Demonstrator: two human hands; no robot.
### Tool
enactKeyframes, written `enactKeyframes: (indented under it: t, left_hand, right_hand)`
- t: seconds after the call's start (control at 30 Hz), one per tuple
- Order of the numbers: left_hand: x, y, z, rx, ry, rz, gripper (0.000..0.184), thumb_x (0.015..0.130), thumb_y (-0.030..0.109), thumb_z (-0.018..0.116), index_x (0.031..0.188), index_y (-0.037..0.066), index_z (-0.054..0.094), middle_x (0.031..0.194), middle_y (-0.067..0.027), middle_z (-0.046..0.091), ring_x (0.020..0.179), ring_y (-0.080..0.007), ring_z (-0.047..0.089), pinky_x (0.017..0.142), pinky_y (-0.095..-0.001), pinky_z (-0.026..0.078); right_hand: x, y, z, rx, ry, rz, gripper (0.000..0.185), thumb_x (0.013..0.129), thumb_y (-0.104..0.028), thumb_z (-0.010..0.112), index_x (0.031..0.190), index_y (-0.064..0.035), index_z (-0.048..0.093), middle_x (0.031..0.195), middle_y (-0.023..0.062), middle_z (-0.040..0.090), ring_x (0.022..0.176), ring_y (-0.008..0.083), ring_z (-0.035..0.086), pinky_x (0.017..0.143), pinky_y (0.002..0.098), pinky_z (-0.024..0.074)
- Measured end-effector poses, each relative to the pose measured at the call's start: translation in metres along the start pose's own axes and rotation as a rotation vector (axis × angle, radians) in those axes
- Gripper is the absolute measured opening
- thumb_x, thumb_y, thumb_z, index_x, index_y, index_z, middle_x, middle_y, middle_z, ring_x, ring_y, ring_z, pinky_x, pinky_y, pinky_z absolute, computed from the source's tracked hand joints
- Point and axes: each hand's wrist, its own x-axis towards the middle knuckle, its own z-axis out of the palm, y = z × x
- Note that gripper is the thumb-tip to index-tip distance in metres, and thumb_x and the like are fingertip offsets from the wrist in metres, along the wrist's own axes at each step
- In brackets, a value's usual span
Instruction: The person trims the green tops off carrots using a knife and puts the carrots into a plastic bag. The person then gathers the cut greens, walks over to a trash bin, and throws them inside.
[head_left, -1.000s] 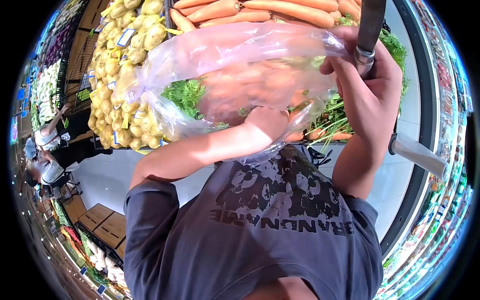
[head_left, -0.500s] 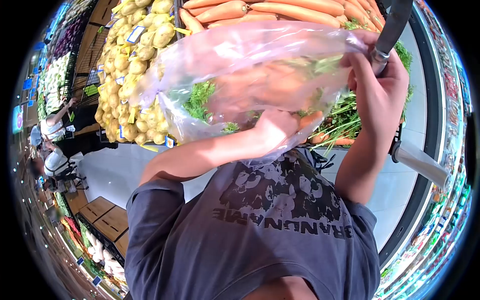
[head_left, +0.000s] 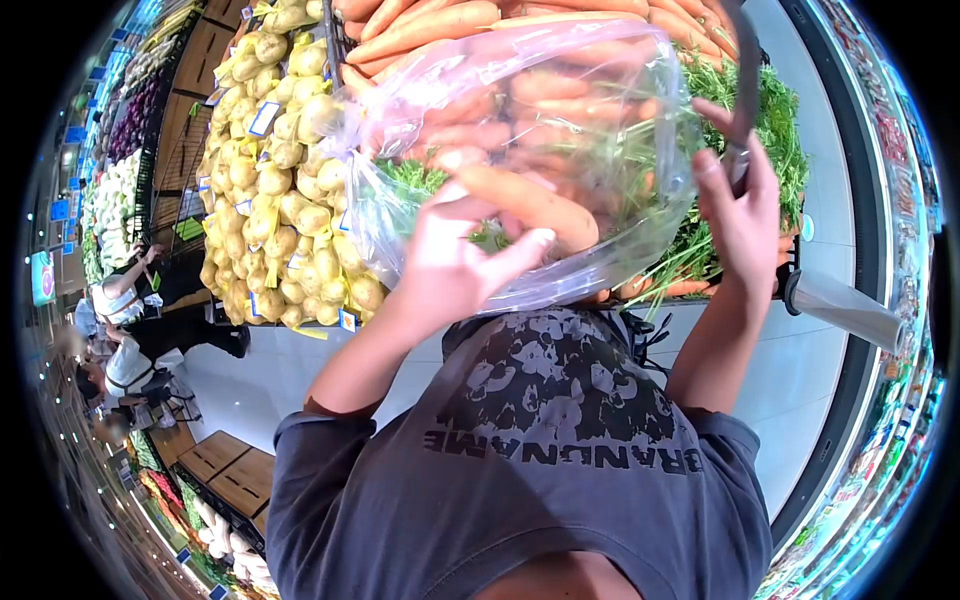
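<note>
My left hand (head_left: 455, 245) grips a thick orange carrot (head_left: 535, 208), its thumb below and its fingers at the carrot's left end. The carrot lies over a clear plastic bag (head_left: 590, 285) spread across the produce; whether it is inside the bag mouth I cannot tell. Several carrots and green tops show through the film. Just off the bag's right edge, my right hand (head_left: 742, 190) has its thumb and fingers apart. A dark bar with a metal end (head_left: 746, 80) partly covers that hand.
Loose carrots (head_left: 430, 30) fill the bin at the back, with leafy carrot tops (head_left: 775, 130) on its right. Potatoes in yellow netting (head_left: 270, 180) are heaped to the left. A clear plastic roll (head_left: 845, 312) juts out at right. People (head_left: 130, 365) are at far left.
My left hand has moved left and up, the carrot now plainly in its grip. My right hand has let go of the bag's edge and opened. The bag has sunk lower.
</note>
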Motion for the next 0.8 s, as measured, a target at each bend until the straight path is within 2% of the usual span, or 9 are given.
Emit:
enactKeyframes:
  t: [0.07,0.13,0.23,0.33,0.43,0.5,0.53,0.6,0.8]
  left_hand:
    - [0.005,0.012,-0.011,0.036,0.055,0.137,0.029,0.086,0.005,0.077,0.114,0.003,0.071,0.102,-0.0058,0.070,0.094,-0.0107,0.063,0.077,-0.0250,0.052]
    - [0.007,0.038,-0.020,-0.244,0.219,0.032,0.029,0.086,0.001,0.075,0.114,-0.002,0.069,0.111,-0.0099,0.069,0.102,-0.0177,0.066,0.089,-0.0298,0.055]
    - [0.011,0.054,-0.043,-0.294,0.309,0.212,0.029,0.091,0.000,0.068,0.119,-0.006,0.065,0.125,-0.0161,0.064,0.108,-0.0209,0.066,0.090,-0.0334,0.057]
    - [0.014,0.069,-0.064,-0.580,0.383,0.297,0.044,0.100,0.017,0.061,0.137,-0.004,0.052,0.123,-0.0170,0.064,0.103,-0.0204,0.066,0.088,-0.0346,0.057]
    - [0.021,0.068,-0.071,-0.911,0.111,0.385,0.052,0.106,0.037,0.048,0.142,0.000,0.048,0.128,-0.0139,0.063,0.114,-0.0236,0.065,0.103,-0.0472,0.054]
    - [0.025,0.069,-0.059,-1.017,0.173,0.351,0.052,0.107,0.039,0.046,0.142,0.001,0.048,0.130,-0.0132,0.063,0.116,-0.0244,0.065,0.105,-0.0484,0.053]
    - [0.026,0.068,-0.056,-1.121,0.244,0.308,0.052,0.108,0.041,0.044,0.142,0.001,0.049,0.131,-0.0124,0.063,0.119,-0.0252,0.064,0.106,-0.0496,0.053]
    - [0.025,0.054,-0.052,-1.153,0.286,0.210,0.046,0.107,0.037,0.047,0.138,0.003,0.052,0.133,-0.0133,0.062,0.120,-0.0268,0.063,0.106,-0.0491,0.053]
    - [0.020,0.008,-0.028,-1.211,0.408,-0.045,0.040,0.109,0.030,0.045,0.134,0.000,0.052,0.132,-0.0157,0.060,0.121,-0.0296,0.062,0.108,-0.0485,0.051]
  right_hand:
    - [-0.009,0.002,0.012,0.007,-0.070,-0.009,0.045,0.087,-0.019,0.080,0.127,-0.0072,0.064,0.083,-0.0059,0.054,0.061,0.0000,0.041,0.052,0.0196,0.0290]
    - [-0.017,-0.001,0.023,-0.107,-0.129,0.014,0.045,0.084,-0.016,0.082,0.124,-0.0044,0.063,0.110,0.0034,0.060,0.075,0.0064,0.054,0.062,0.0217,0.0442]
    - [-0.020,0.012,0.036,-0.071,-0.085,-0.016,0.042,0.084,-0.016,0.083,0.119,-0.0013,0.065,0.106,0.0070,0.063,0.094,0.0159,0.059,0.085,0.0314,0.0483]
    - [-0.028,0.001,0.039,-0.046,-0.021,-0.037,0.042,0.087,-0.015,0.080,0.123,-0.0005,0.064,0.104,0.0031,0.064,0.071,0.0044,0.048,0.064,0.0213,0.0385]
    - [-0.027,0.001,0.040,0.225,-0.054,-0.078,0.060,0.087,-0.026,0.082,0.133,0.0031,0.058,0.123,0.0103,0.067,0.061,-0.0025,0.042,0.057,0.0162,0.0335]
    - [-0.022,-0.008,0.046,0.378,-0.136,-0.233,0.078,0.079,-0.038,0.088,0.136,0.0046,0.055,0.135,0.0184,0.062,0.061,-0.0016,0.043,0.058,0.0159,0.0364]
    - [-0.021,-0.011,0.049,0.390,-0.121,-0.202,0.092,0.071,-0.046,0.092,0.138,0.0052,0.053,0.133,0.0189,0.063,0.065,-0.0007,0.049,0.060,0.0155,0.0377]
    - [-0.018,-0.011,0.049,0.431,-0.169,-0.220,0.071,0.071,-0.010,0.090,0.134,-0.0018,0.060,0.126,0.0096,0.069,0.060,-0.0028,0.050,0.053,0.0156,0.0383]
    - [-0.016,-0.002,0.056,0.373,-0.155,-0.100,0.032,0.085,-0.006,0.080,0.115,-0.0003,0.070,0.087,-0.0022,0.070,0.075,0.0031,0.057,0.064,0.0197,0.0439]
